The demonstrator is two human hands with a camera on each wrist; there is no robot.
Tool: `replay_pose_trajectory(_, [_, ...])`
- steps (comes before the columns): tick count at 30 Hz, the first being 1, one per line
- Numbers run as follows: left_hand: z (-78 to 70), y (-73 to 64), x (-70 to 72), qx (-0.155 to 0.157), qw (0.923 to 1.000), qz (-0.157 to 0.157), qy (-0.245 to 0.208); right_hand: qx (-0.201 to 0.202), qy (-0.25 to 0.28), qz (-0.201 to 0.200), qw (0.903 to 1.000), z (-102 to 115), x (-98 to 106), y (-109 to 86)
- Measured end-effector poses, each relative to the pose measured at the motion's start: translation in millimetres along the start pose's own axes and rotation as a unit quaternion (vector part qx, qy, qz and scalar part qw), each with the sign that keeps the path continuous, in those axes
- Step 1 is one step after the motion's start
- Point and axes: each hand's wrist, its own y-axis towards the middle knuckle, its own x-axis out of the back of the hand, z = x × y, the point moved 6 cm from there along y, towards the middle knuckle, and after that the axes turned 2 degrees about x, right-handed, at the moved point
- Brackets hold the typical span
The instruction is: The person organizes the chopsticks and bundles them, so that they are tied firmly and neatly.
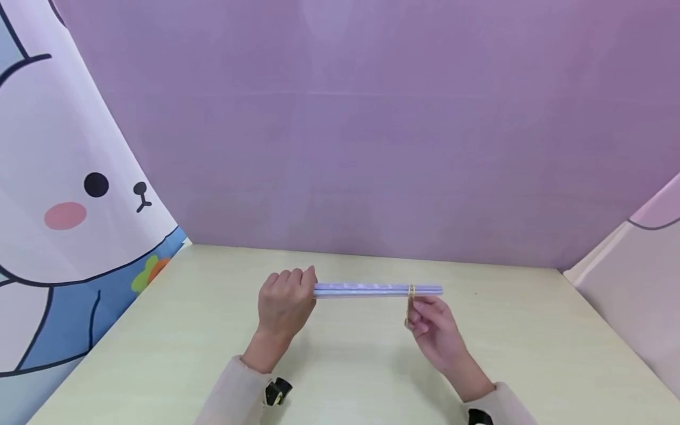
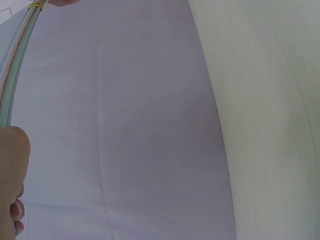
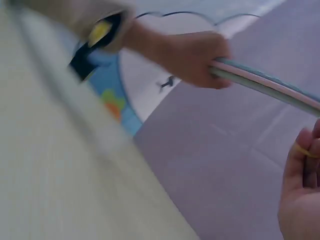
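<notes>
A bundle of slender pastel chopsticks (image 1: 361,290) is held level above the table, blue, pink and green ones showing in the right wrist view. My left hand (image 1: 287,301) wraps its fingers round the left end and hides it. A yellow rubber band (image 1: 411,291) circles the bundle near its right end. Just below that end, my right hand (image 1: 438,330) pinches a stretched loop of the band, drawn down from the sticks. In the left wrist view the wound band (image 2: 36,5) sits at the top of the chopsticks (image 2: 19,55).
Under both hands spreads a pale wooden table (image 1: 350,378). A purple backdrop (image 1: 372,147) rises along its far edge. On the left hangs a cartoon-printed sheet (image 1: 58,153), and a pale panel (image 1: 637,295) stands at the right.
</notes>
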Motion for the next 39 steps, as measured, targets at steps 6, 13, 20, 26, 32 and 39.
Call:
replay_pose_trajectory(6, [-1.7, -1.0, -0.1, -0.041, 0.9988, -0.027, -0.007, -0.150, 0.195, 0.015, 0.9691, 16.4, 13.2, 2.5])
replay_pose_trajectory(13, [-2.6, -5.3, -6.1, -0.078, 0.9965, -0.028, 0.009, -0.246, 0.124, -0.072, 0.9585, 34.7, 22.0, 4.1])
replay_pose_trajectory(20, [1.3, -7.5, -10.0, -0.064, 0.9978, -0.016, 0.004, -0.212, 0.028, -0.040, 0.9760, 58.0, 18.8, 9.2])
replay_pose_trajectory(26, [2.7, -5.4, -10.9, -0.062, 0.9978, -0.022, -0.005, -0.198, -0.126, -0.021, 0.9718, 68.6, 11.5, 12.2])
replay_pose_trajectory(32, [1.5, -7.5, -13.4, -0.063, 0.9979, -0.008, -0.005, -0.189, -0.378, -0.079, 0.9030, 67.1, 13.0, 13.2])
replay_pose_trajectory(39, [-3.5, -8.9, -15.2, -0.061, 0.9981, -0.003, 0.000, -0.136, -0.517, -0.186, 0.8241, 64.5, 10.2, 15.5])
